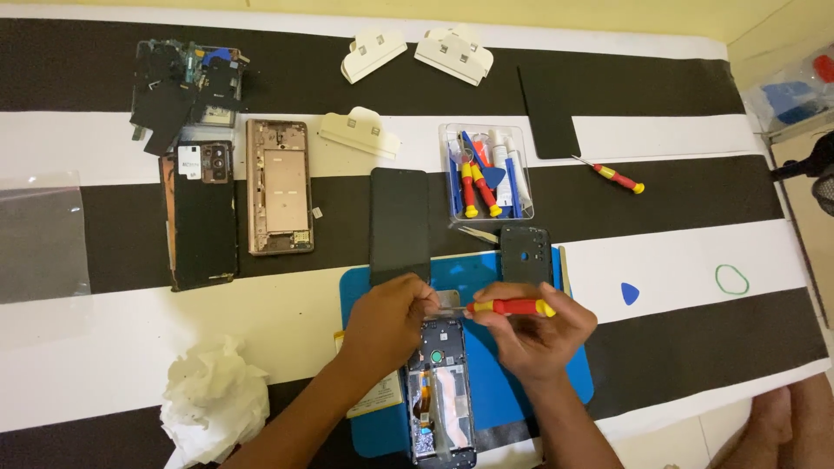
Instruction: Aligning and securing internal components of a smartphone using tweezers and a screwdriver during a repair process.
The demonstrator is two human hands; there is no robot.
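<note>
Under left hand point(388, 323) — phone point(445, 382) top prob. hidden

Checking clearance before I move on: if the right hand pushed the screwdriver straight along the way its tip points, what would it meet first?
The right hand holds the red-and-yellow screwdriver pointing leftward; its tip would probably meet the left hand fingertips first, just above the opened phone. Depth is unclear.

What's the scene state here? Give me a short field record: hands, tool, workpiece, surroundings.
left hand: steadies the top end of the opened phone
right hand: holds a red and yellow screwdriver, tip toward the phone's top
workpiece: phone with back off, lying on a blue mat
nearby: clear tool tray, spare screwdriver, blue pick, crumpled tissue
</note>
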